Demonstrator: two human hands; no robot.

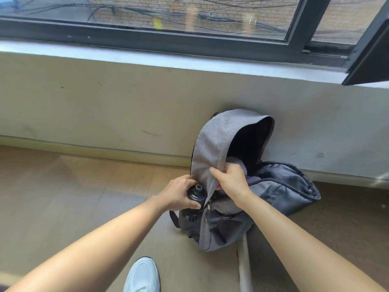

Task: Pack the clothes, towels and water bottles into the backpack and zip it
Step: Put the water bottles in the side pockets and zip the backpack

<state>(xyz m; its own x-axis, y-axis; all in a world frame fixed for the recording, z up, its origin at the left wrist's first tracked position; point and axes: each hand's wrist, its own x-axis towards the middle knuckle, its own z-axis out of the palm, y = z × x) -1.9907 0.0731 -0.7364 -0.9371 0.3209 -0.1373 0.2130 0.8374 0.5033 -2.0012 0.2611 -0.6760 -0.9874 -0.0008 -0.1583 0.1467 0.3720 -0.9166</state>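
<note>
Wood floor [73,186] w/ backpack [212,148], shoe [142,275], pale pipe [244,266].

matt grey cloth backpack [210,144], glossy black bottle [194,194]

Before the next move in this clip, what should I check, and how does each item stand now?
1. Grip: the left hand holds the black water bottle near its top: ok.
2. Access: the right hand pinches the grey flap and holds it up: ok.
3. Main opening of the backpack unzipped for packing: ok.
4. Soft items loaded: pale cloth shows inside: ok.
5. Bottle seated in a side pocket: cannot tell.
6. Bottle cap tight: cannot tell.
</note>
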